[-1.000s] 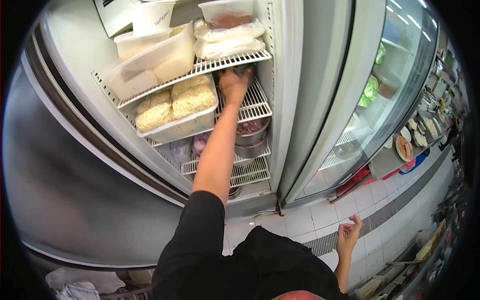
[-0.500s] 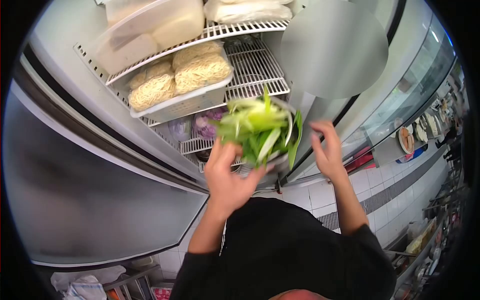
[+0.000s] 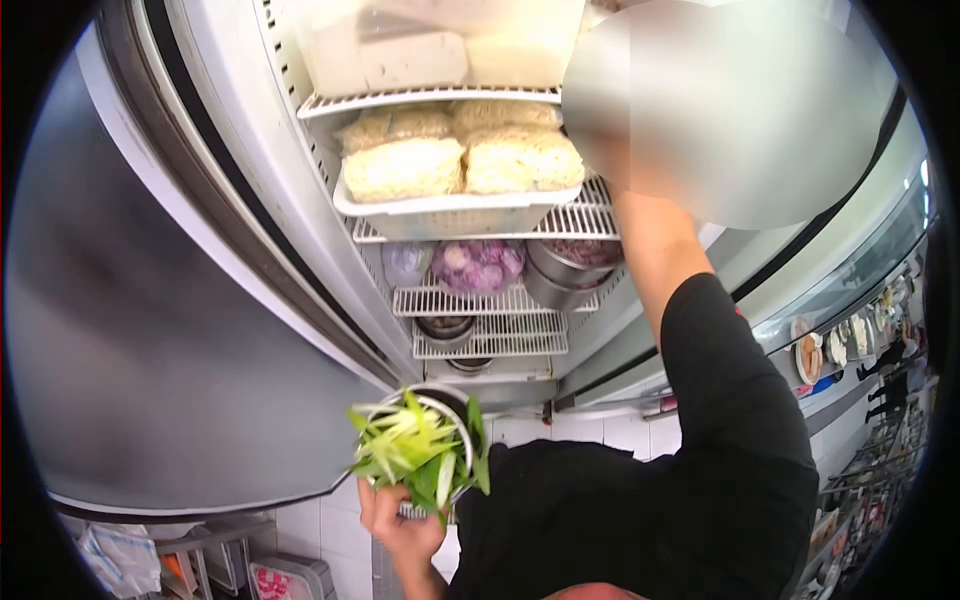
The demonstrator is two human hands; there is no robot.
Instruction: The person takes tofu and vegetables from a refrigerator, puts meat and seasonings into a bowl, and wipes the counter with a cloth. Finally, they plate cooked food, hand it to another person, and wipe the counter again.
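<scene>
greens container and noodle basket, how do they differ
The greens container is round; the noodle basket is rectangular. The left hand holds the greens container, while the noodle basket rests on a wire shelf. The greens container holds loose green leaves; the noodle basket holds noodle packs. Both are heaped above their rims.

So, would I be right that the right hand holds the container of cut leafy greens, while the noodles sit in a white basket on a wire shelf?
Not quite: the head view shows the left hand holding the container of cut leafy greens; the noodles sit in a white basket on a wire shelf.
</scene>
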